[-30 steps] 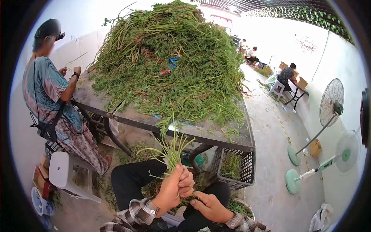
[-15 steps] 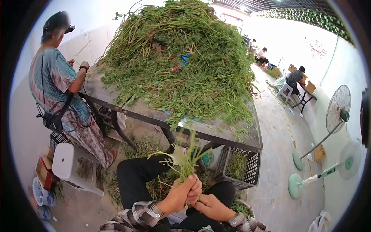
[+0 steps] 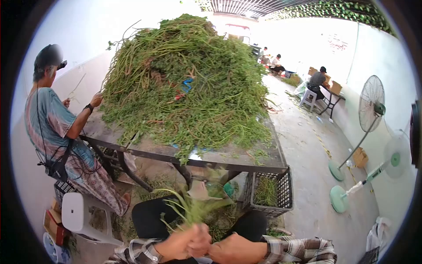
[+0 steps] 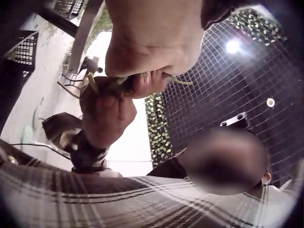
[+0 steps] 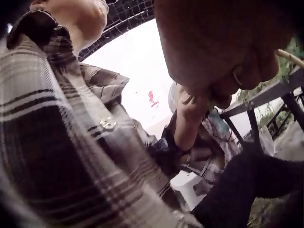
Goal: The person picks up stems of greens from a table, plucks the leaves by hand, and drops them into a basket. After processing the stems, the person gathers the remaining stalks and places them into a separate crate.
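A bunch of green leafy stems point(image 3: 195, 209), blurred at its leafy top, rises from my left hand point(image 3: 189, 242) above my lap. The left hand grips it with curled fingers. Right up against that fist is my right hand point(image 3: 239, 247), its back turned up. In the left wrist view the right hand point(image 4: 108, 114) has its fingers curled round the lower stem ends point(image 4: 111, 85), just beneath the left hand point(image 4: 152, 42). The right wrist view shows both hands meeting, the right hand point(image 5: 223, 52) dark in front of the left hand point(image 5: 190, 107).
A big heap of leafy stems point(image 3: 189, 92) covers the table point(image 3: 220, 162) ahead. Under its right corner stands a black crate point(image 3: 283, 193) holding greens. A person point(image 3: 52, 119) stands at left behind a white stool point(image 3: 79, 213). Fans point(image 3: 371, 103) stand at right.
Both hands have dropped lower in the head view, and the right hand has turned its back upward beside the left. The standing person's hand has reached to the heap. The head view has shifted.
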Demonstrator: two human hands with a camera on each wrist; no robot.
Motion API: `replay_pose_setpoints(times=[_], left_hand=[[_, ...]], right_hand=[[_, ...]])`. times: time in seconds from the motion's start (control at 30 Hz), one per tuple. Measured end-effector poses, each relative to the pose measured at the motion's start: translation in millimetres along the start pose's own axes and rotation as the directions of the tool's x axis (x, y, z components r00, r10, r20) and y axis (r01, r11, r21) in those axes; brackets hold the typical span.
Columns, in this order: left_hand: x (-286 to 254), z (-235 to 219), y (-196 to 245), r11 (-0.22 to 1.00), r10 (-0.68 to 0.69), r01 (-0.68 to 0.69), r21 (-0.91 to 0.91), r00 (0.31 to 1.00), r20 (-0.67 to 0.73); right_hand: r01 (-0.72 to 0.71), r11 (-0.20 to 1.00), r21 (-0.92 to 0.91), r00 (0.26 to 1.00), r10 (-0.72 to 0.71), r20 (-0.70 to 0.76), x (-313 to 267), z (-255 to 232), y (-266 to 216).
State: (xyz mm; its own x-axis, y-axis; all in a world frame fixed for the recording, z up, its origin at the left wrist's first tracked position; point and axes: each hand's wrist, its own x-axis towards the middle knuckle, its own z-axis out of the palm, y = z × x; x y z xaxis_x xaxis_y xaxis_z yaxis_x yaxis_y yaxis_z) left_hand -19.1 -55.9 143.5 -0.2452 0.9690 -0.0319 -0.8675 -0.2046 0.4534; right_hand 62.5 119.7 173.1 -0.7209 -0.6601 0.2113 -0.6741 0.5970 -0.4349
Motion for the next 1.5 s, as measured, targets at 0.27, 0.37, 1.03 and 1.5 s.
replay_pose_setpoints(times=[0.27, 0.37, 1.03, 1.5], left_hand=[[18.6, 8.9, 10.1, 0.845, 0.534, -0.524, 0.108, 0.839, -0.108], [23.9, 5.2, 6.7, 0.843, 0.538, -0.533, 0.072, 0.836, -0.104], [6.1, -2.4, -16.3, 0.995, -0.018, 0.025, 0.100, 0.997, -0.079], [-39.9, -31.4, 41.8, 0.989, -0.066, 0.099, 0.113, 0.962, -0.265]], right_hand=[[-0.262, 0.804, 0.534, 0.940, 0.337, -0.048, 7.7, 12.3, 18.6], [-0.257, 0.623, 0.738, 0.924, 0.383, -0.001, 11.2, 18.9, 22.6], [-0.010, 0.983, 0.185, 0.997, 0.025, -0.079, -17.8, 29.7, 5.3], [-0.392, 0.903, -0.175, 0.918, 0.370, -0.144, -95.5, -1.9, 61.8]])
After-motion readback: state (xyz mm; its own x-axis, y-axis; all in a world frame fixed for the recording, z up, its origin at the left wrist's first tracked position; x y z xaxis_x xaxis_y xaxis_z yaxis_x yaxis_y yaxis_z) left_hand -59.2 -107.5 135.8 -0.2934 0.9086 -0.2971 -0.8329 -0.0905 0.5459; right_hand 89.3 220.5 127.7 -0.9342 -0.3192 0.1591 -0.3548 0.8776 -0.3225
